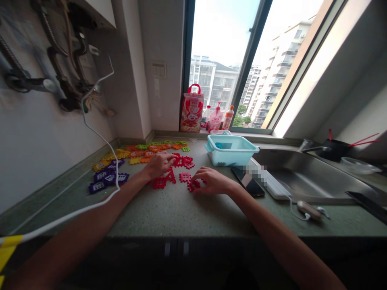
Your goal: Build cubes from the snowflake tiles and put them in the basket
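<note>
Several red interlocking building tiles with notched edges and window-like cutouts lie in a loose group on the counter. My left hand rests over this group, fingers reaching forward to a red tile at the back and touching it without a visible grip. My right hand is closed, its thumb and fingers around a small red tile at the front right. Another red tile lies flat just left of those fingers. My palms and curled fingers hide parts of the tiles.
Purple tiles, orange tiles and green tiles lie sorted by colour behind. A light-blue basin stands by the sink. A phone and white power strip lie right. A white cable hangs left.
</note>
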Demonstrator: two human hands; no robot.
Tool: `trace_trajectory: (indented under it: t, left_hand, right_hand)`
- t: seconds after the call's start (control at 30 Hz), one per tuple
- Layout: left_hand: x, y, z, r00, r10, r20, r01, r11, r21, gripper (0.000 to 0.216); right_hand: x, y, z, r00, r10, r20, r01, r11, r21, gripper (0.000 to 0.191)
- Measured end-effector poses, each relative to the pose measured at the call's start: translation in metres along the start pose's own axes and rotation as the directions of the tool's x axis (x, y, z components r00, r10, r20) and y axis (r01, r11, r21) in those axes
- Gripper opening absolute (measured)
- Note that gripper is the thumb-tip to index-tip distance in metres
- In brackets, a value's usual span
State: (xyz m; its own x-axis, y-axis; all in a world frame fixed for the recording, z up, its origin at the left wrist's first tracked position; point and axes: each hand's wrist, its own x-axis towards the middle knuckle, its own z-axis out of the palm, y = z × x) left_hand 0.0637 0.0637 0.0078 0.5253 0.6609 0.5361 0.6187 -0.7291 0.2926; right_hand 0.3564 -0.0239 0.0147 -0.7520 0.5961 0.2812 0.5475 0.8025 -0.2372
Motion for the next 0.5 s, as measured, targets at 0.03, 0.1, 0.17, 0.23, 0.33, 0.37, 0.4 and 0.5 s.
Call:
trace_trajectory:
  t: [0.03,0.1,0.17,0.23,0.33,0.37,0.4,0.5]
  left_hand:
    - [0.0,0.004,0.003,0.999,-0.033,0.01,0.034,0.998,-0.059,0.042]
    - [0.0,0.012,0.009,0.994,-0.067,0.081,0.079,0.986,-0.147,0.042]
    - [-0.001,0.015,0.014,0.986,-0.066,0.156,0.094,0.978,-0.183,0.041]
    - [-0.001,0.016,0.019,0.98,-0.067,0.186,0.098,0.982,-0.163,0.039]
    - [-0.001,0.017,0.022,0.979,-0.086,0.183,0.095,0.995,-0.04,0.035]
    - [-0.001,0.018,0.022,0.979,-0.086,0.186,0.087,0.996,0.005,0.034]
    - [-0.001,0.019,0.021,0.978,-0.081,0.191,0.073,0.996,0.046,0.033]
    - [-0.002,0.025,0.013,0.972,-0.028,0.231,0.001,0.993,0.115,0.035]
  right_hand:
    - [-0.001,-0.001,-0.002,1.0,-0.008,0.014,0.008,1.0,0.011,0.032]
    - [-0.003,-0.002,-0.005,1.0,-0.014,0.026,0.013,0.999,0.033,0.029]
    - [-0.004,-0.002,-0.006,0.999,-0.01,0.038,0.008,0.998,0.057,0.023]
    - [-0.004,-0.001,-0.006,0.999,0.003,0.044,-0.006,0.998,0.07,0.019]
    - [-0.005,0.001,-0.004,0.999,0.027,0.041,-0.03,0.997,0.065,0.017]
    - [-0.005,0.001,-0.003,0.999,0.035,0.04,-0.038,0.998,0.059,0.017]
    - [-0.005,0.002,-0.003,0.998,0.045,0.039,-0.047,0.998,0.052,0.018]
    - [-0.006,0.003,-0.002,0.997,0.078,0.027,-0.079,0.996,0.028,0.023]
